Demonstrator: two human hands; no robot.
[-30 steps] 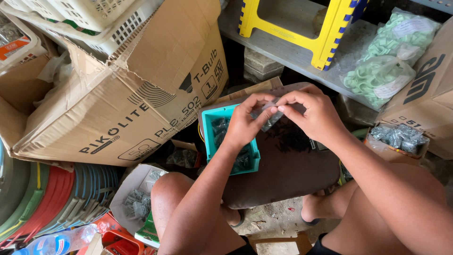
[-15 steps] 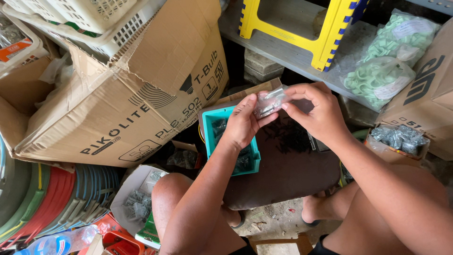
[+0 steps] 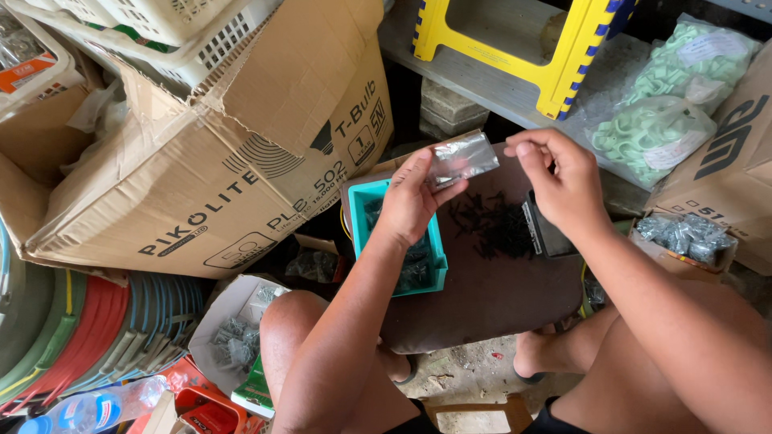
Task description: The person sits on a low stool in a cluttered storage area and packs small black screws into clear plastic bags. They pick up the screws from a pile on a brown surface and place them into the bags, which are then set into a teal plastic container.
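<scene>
Clear plastic bag sits pinched in the left hand at frame centre; the right hand, just beside, grasps nothing.

Dark brown surface at centre frame, bearing a teal tray of small bagged packets at its left edge, a loose heap of black screws mid-top.

This looks like a hardware shop's stockroom or packing corner. A large torn cardboard carton leans under white plastic baskets, coils of coloured hose lie stacked at the left, bags of pale green plastic clips rest on a shelf, and small boxes hold bagged screws.
</scene>
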